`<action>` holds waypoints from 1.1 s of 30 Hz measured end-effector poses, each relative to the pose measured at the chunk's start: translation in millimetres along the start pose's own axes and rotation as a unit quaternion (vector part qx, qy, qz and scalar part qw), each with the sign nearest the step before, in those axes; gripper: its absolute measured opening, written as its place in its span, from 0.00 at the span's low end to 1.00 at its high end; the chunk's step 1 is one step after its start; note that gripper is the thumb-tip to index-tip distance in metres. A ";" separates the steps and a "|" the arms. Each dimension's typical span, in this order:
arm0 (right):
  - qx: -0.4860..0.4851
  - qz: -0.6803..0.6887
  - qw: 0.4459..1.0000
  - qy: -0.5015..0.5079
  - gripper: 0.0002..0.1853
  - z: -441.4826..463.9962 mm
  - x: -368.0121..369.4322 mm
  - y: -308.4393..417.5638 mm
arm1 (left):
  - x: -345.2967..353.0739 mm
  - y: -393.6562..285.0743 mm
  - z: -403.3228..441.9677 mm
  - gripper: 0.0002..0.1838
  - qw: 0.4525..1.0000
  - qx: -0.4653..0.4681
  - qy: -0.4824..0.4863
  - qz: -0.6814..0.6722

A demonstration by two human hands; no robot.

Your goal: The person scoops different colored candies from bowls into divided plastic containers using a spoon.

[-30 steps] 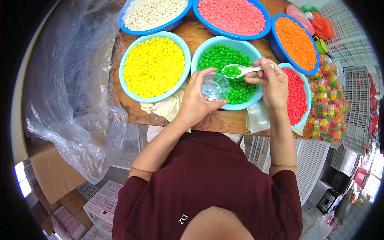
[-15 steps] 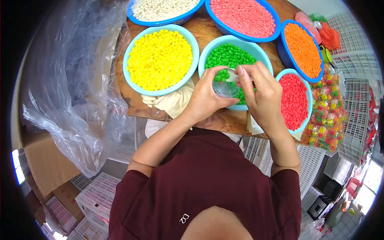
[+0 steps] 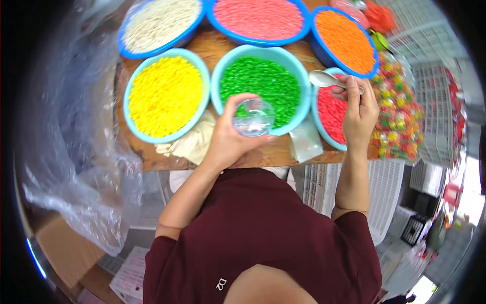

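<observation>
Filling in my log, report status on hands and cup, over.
Left hand holds clear cup over green-filled bowl, contents unclear. Right hand holds spoon near red-filled bowl. No obstruction seen.

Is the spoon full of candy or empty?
Empty, it seems: the spoon in the right hand shows a bare, pale scoop with nothing in it.

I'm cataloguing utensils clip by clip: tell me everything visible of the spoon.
The spoon is pale, smooth and slightly shiny, perhaps plastic, with a rounded scoop and a slim handle. No pieces show in the scoop. It appears held above the rim of the light-blue basin of red pieces, scoop toward the person's left. The right hand pinches the handle in its fingers; nothing else visibly touches it.
</observation>
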State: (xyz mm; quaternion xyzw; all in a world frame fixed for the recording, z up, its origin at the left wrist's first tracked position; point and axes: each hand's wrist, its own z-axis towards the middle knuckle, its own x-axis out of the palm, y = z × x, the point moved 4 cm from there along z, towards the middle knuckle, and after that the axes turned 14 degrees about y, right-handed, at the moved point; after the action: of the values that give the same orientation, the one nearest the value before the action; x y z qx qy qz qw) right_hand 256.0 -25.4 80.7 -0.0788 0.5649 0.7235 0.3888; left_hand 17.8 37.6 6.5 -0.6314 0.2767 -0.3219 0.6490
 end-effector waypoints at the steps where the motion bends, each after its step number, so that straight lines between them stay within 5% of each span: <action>1: 0.025 -0.044 0.999 -0.020 0.11 -5.3 -16.0 -14.8 | 1.6 1.1 -0.5 0.41 0.999 -0.006 0.004 -0.032; 5: 0.145 -0.072 0.987 -0.024 0.11 -36.4 -56.8 -92.9 | 9.2 4.9 0.2 0.43 0.995 -0.029 0.022 -0.094; 8: 0.235 0.145 0.961 0.006 0.12 -60.6 -54.0 -137.9 | 17.7 5.8 4.2 0.44 0.993 -0.045 0.039 -0.100; 14: 0.326 0.283 0.901 -0.038 0.15 -70.4 -53.3 -145.7 | 34.3 4.2 10.3 0.47 0.982 -0.081 0.050 -0.164; 22: 0.313 0.346 0.877 -0.113 0.14 -75.9 -69.1 -161.3 | 40.1 -1.5 15.4 0.47 0.970 -0.093 0.051 -0.221; 33: 0.295 0.310 0.899 -0.094 0.15 -74.3 -69.5 -157.2 | 43.7 -5.4 18.9 0.46 0.994 -0.056 0.076 -0.046</action>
State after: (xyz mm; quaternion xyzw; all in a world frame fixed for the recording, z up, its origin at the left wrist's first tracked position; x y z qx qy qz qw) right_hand 381.9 -114.2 -25.6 0.2868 0.7088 0.6120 0.2020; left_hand 59.8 16.2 14.9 -0.6524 0.3131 -0.3827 0.5744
